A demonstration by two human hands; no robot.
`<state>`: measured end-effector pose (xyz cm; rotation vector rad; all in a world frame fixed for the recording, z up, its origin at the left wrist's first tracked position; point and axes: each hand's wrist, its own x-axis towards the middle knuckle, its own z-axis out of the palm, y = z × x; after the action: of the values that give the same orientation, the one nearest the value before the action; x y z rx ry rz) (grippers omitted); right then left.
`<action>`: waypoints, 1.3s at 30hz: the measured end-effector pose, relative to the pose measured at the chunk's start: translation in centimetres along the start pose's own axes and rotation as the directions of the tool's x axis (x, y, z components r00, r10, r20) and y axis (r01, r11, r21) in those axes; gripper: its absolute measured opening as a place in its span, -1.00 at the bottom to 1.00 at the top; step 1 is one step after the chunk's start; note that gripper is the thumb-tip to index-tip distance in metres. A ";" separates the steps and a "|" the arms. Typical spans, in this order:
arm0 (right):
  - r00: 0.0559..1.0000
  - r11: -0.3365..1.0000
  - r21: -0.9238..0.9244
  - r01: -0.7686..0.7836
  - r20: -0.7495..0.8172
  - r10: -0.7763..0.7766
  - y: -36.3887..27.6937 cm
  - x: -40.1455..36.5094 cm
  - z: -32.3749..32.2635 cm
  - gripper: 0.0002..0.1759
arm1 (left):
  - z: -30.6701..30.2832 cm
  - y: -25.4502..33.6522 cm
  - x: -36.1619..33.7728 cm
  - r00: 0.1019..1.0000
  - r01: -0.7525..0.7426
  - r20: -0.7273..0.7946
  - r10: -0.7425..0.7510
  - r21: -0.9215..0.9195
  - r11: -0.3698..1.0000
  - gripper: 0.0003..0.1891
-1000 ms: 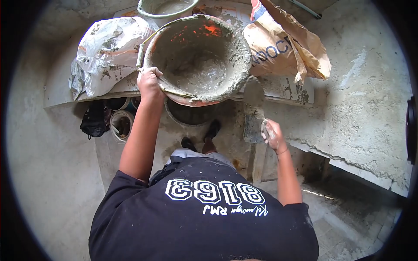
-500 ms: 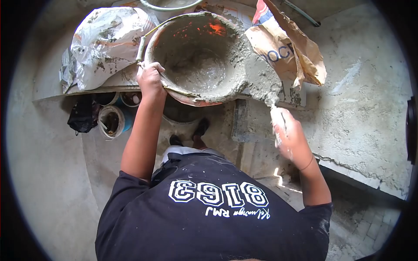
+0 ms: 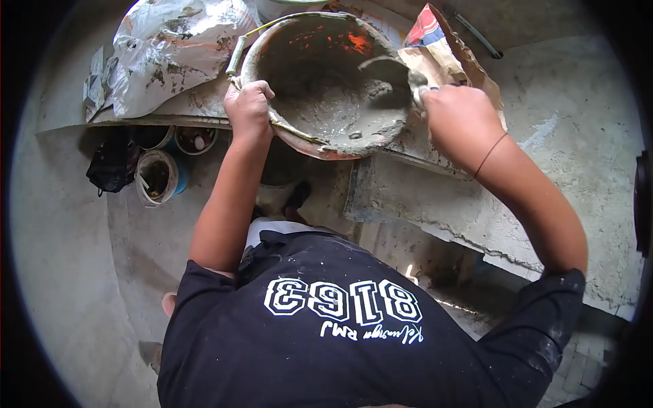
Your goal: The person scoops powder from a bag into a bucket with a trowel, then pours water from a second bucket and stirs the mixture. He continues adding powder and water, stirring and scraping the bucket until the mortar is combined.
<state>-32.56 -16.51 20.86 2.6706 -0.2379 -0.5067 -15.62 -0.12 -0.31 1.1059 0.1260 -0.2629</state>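
Note:
A mortar-coated orange bucket (image 3: 325,151) is tipped toward me on the edge of a ledge, with wet grey mortar (image 3: 333,112) inside. My left hand (image 3: 249,109) is closed around its left rim, just below the handle grip (image 3: 237,56). Over the right rim, my right hand (image 3: 461,121) grips a mortar-smeared trowel (image 3: 416,79) by its handle. The trowel's blade is inside the bucket, turned nearly edge-on and slightly blurred, and a lump of mortar shows beside it.
A dirty white sack (image 3: 180,61) lies left of the bucket, and a torn paper bag (image 3: 435,51) stands to its right. Below the ledge are a small pail (image 3: 155,178) and a black bag (image 3: 114,166). A rough concrete ledge (image 3: 551,197) runs along the right.
My right hand has swung up and inward, bringing the trowel from outside the right rim into the bucket. The mortar on its blade has come off the outside position. My left hand keeps its hold.

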 end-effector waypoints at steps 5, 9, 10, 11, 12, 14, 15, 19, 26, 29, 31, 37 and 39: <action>0.865 0.964 0.228 0.136 0.448 -0.228 -2.0 3.2 -3.6 -0.67 | 0.0 0.1 -0.3 1.000 -0.011 0.016 0.011 -0.046 0.999 -0.79; 0.842 0.864 0.489 -0.118 0.511 -0.174 -2.4 7.0 -5.2 -0.56 | 0.2 0.1 -0.3 1.000 -0.006 0.020 0.007 -0.061 0.998 -0.79; 0.887 0.893 0.445 -0.061 0.435 -0.157 -2.8 7.7 -4.3 -0.61 | 0.3 0.3 -0.3 1.000 0.003 0.013 -0.002 -0.067 0.998 -0.79; 0.957 0.938 0.334 0.094 0.231 -0.178 -3.2 8.0 -2.8 -0.67 | 0.1 0.1 -0.2 1.000 0.003 0.021 -0.002 -0.034 0.999 -0.79; 0.974 0.958 0.188 0.217 0.019 -0.225 -3.6 8.3 -1.6 -0.72 | -0.1 0.1 -0.1 1.000 0.000 0.015 0.001 -0.030 1.000 -0.79; 0.976 0.979 0.025 0.200 0.081 -0.201 -5.2 10.0 -0.9 -0.79 | -0.1 0.0 -0.1 0.999 -0.014 0.035 0.015 -0.028 1.000 -0.80; 0.974 0.979 0.016 0.202 0.100 -0.203 -5.8 10.9 -0.2 -0.79 | -0.1 0.1 -0.1 0.999 -0.018 0.036 0.019 -0.025 1.000 -0.79; 0.927 0.932 0.025 0.361 0.099 -0.361 -7.2 12.6 2.9 -0.85 | 0.0 0.1 -0.1 0.999 -0.021 0.032 0.021 0.002 1.000 -0.78; 0.817 0.815 -0.078 0.574 0.116 -0.564 -2.5 8.5 3.4 -0.87 | 0.0 0.7 -0.7 0.999 0.015 0.039 -0.016 0.011 1.000 -0.78; 0.830 0.826 -0.109 0.553 0.157 -0.535 -0.5 7.3 1.5 -0.88 | 0.0 0.8 -0.6 0.999 0.022 0.043 -0.024 0.034 0.999 -0.77; 0.875 0.863 -0.145 0.483 0.083 -0.476 -0.1 6.8 1.2 -0.88 | 0.0 0.7 -0.5 0.999 0.025 0.043 -0.027 0.046 0.999 -0.76; 0.943 0.932 -0.151 0.329 0.006 -0.332 -3.1 9.7 4.5 -0.88 | 0.4 1.1 -0.8 1.000 0.009 0.013 -0.009 0.027 1.000 -0.77; 0.951 0.937 -0.179 0.300 0.129 -0.280 -3.9 10.3 5.3 -0.86 | 0.4 1.1 -0.8 1.000 0.010 0.007 -0.010 0.027 1.000 -0.77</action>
<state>-24.76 -17.42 11.45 2.4986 0.1757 -0.7188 -16.09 0.12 1.00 1.1308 0.1221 -0.2776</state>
